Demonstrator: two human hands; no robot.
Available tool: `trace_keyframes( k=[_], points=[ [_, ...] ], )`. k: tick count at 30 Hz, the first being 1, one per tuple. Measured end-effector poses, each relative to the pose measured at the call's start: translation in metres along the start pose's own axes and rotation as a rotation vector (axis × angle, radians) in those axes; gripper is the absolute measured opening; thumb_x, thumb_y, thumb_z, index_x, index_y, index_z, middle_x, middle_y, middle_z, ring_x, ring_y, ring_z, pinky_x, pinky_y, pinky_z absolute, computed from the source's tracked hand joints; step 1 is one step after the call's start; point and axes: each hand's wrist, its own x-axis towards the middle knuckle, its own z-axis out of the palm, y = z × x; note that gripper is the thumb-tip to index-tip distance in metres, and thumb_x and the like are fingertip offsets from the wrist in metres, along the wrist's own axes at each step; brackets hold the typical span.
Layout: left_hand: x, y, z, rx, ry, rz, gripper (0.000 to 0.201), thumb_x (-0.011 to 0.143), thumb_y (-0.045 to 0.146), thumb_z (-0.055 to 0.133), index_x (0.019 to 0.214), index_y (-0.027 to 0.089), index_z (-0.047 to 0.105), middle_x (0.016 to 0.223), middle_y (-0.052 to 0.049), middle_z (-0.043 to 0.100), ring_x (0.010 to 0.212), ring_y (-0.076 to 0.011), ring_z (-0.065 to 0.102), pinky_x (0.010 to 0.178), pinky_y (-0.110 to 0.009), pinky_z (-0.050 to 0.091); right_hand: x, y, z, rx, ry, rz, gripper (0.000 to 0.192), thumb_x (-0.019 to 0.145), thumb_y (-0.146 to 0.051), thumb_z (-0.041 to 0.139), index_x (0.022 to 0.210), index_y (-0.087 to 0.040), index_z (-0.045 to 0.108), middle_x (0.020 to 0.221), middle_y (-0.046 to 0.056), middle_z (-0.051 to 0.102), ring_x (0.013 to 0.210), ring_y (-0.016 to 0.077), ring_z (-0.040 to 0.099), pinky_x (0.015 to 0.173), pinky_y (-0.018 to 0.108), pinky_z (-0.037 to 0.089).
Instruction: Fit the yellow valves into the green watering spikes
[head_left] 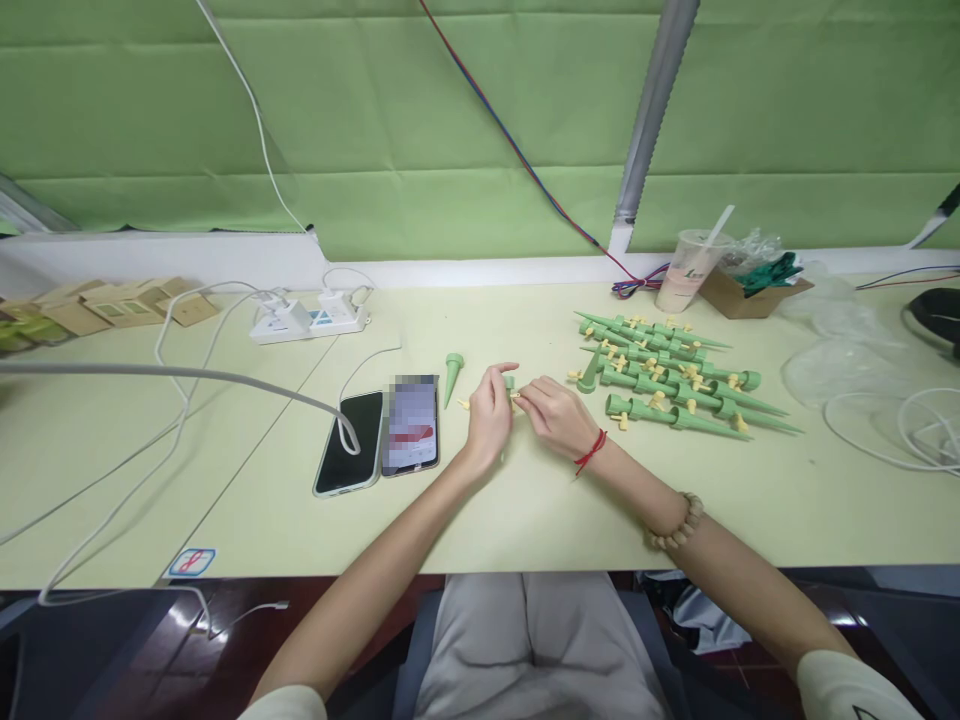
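My left hand (491, 415) is closed around a green plastic spike, and only its green end (509, 382) shows beside the fingers. Close against it, my right hand (556, 412) pinches a small yellow piece (515, 397) at the spike's side; the fingers hide most of it. Left of my hands lies a loose green spike (453, 378) with a wide cap, and a small yellow piece (464, 404) sits near my left hand. On the right, several green spikes with yellow valves (675, 380) lie in slanting rows, and one separate spike (591, 372) leans near their left end.
Two phones (349, 445) (411, 425) lie left of my forearm. Farther off are a power strip (309, 318) with white cables and wooden blocks (124, 300). A drink cup (688, 270), a cardboard box (754, 297) and clear plastic bags (825, 370) stand to the right.
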Motion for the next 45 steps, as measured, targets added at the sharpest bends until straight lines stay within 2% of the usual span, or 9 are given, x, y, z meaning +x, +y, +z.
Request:
trace_keyframes(
  k=[6,12,15,18,22,30,34,39,45],
  points=[
    [-0.010,-0.001,0.003,0.120,-0.123,0.134,0.046,0.088,0.051,0.028,0.115,0.021,0.050,0.044,0.006,0.042,0.035,-0.0101,0.043,0.039,-0.020,0.033,-0.002,-0.006,0.012,0.600,-0.142,0.392,0.053,0.089,-0.056,0.012,0.053,-0.022,0.030,0.043,-0.005,0.029,0.040,0.0107,0.036,0.050,0.026,0.039],
    [0.005,-0.001,-0.001,0.080,-0.130,0.021,0.051,0.088,0.052,0.026,0.109,0.014,0.055,0.038,0.008,0.031,0.030,-0.0091,0.031,0.035,-0.020,0.025,0.004,0.005,-0.009,-0.052,-0.120,-0.009,0.033,0.092,-0.041,0.029,0.082,-0.018,0.051,0.078,0.006,0.057,0.077,0.0179,0.052,0.074,0.031,0.041],
    [0.005,-0.004,-0.003,0.132,-0.130,0.026,0.050,0.090,0.049,0.025,0.109,0.013,0.055,0.040,0.007,0.034,0.033,-0.0100,0.034,0.039,-0.021,0.028,0.003,0.004,-0.005,-0.073,-0.141,-0.092,0.039,0.094,-0.037,0.023,0.071,-0.019,0.048,0.076,0.008,0.056,0.077,0.0183,0.051,0.076,0.033,0.041],
    [-0.001,-0.006,-0.003,0.172,-0.043,0.141,0.046,0.090,0.046,0.025,0.112,0.016,0.053,0.043,0.006,0.035,0.038,-0.0106,0.036,0.043,-0.021,0.029,-0.001,-0.004,0.007,0.231,-0.095,0.115,0.046,0.093,-0.044,0.016,0.061,-0.021,0.040,0.058,0.001,0.046,0.057,0.0139,0.047,0.063,0.029,0.043],
    [-0.002,-0.005,-0.005,0.208,-0.052,0.209,0.041,0.089,0.043,0.032,0.116,0.020,0.052,0.045,0.006,0.035,0.038,-0.0106,0.035,0.044,-0.021,0.027,-0.002,-0.011,0.012,0.630,-0.266,0.402,0.049,0.089,-0.056,0.008,0.058,-0.023,0.028,0.045,-0.007,0.026,0.039,0.0108,0.034,0.044,0.025,0.037],
    [0.006,-0.006,-0.008,0.178,-0.156,0.038,0.049,0.089,0.048,0.026,0.110,0.014,0.055,0.046,0.005,0.039,0.036,-0.0094,0.035,0.043,-0.021,0.029,-0.002,-0.004,0.000,-0.143,-0.101,0.005,0.028,0.092,-0.034,0.028,0.073,-0.020,0.044,0.081,0.009,0.055,0.082,0.0203,0.053,0.073,0.033,0.043],
    [0.000,-0.005,-0.008,0.219,-0.052,0.162,0.042,0.090,0.042,0.030,0.115,0.017,0.053,0.052,0.004,0.044,0.041,-0.0098,0.036,0.047,-0.021,0.030,-0.005,-0.009,0.015,0.260,-0.057,0.175,0.040,0.092,-0.044,0.022,0.062,-0.022,0.035,0.058,0.001,0.045,0.059,0.0152,0.050,0.061,0.029,0.045],
    [0.002,-0.003,-0.010,0.182,-0.023,0.192,0.041,0.088,0.043,0.037,0.119,0.019,0.051,0.047,0.007,0.034,0.039,-0.0099,0.032,0.046,-0.022,0.028,0.001,-0.006,0.017,0.771,-0.215,0.437,0.051,0.083,-0.065,0.024,0.061,-0.021,0.036,0.045,-0.006,0.038,0.039,0.0103,0.043,0.042,0.023,0.040],
    [0.017,-0.003,-0.015,0.016,0.090,0.208,0.044,0.088,0.049,0.031,0.120,0.022,0.044,0.056,0.006,0.039,0.047,-0.0097,0.044,0.051,-0.020,0.036,0.007,0.028,-0.004,-0.022,0.073,0.324,0.030,0.090,-0.036,0.038,0.090,-0.018,0.062,0.084,0.006,0.062,0.065,0.0133,0.058,0.065,0.026,0.044]
  ],
)
